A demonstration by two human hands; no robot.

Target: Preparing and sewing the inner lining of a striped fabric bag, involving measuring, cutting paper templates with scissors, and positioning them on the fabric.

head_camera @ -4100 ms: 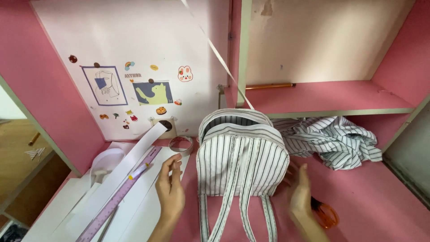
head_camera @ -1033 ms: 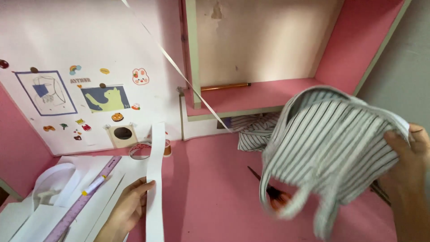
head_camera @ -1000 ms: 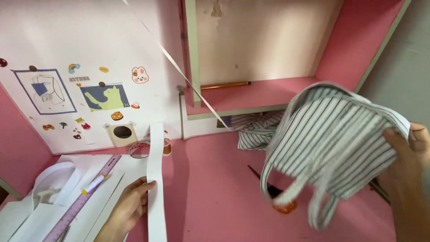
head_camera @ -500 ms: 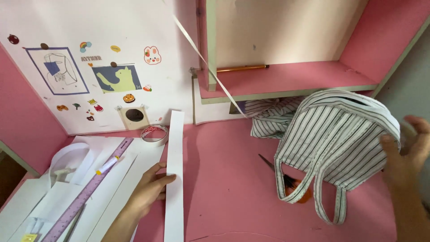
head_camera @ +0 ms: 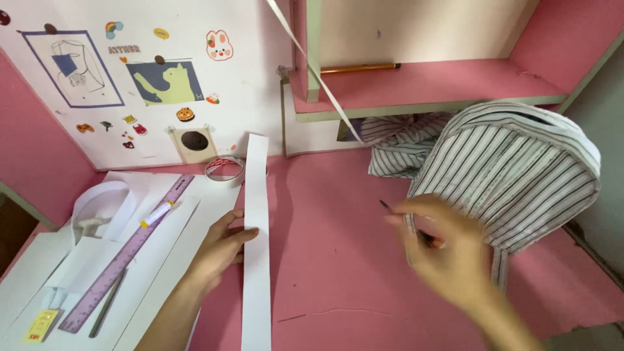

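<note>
My left hand [head_camera: 218,250] lies flat on the pink desk, its fingertips resting on the left edge of a long white paper strip [head_camera: 257,195]. My right hand [head_camera: 448,250] is blurred with motion in front of a black-and-white striped backpack [head_camera: 520,169], which stands at the right. Under that hand lie scissors [head_camera: 386,206]; only the dark tip and a bit of orange handle show. The blur hides whether the fingers grip them.
White sheets [head_camera: 188,221] at left carry a purple ruler [head_camera: 123,257], a white marker [head_camera: 156,213] and a tape roll [head_camera: 224,169]. A striped cloth [head_camera: 396,146] lies under the pink shelf [head_camera: 429,81], where a pencil [head_camera: 357,67] rests. A sticker-covered white board [head_camera: 247,97] stands behind.
My right hand has let go of the striped backpack, which now stands at the right, and has swung left over the scissors. The left hand stays on the paper strip.
</note>
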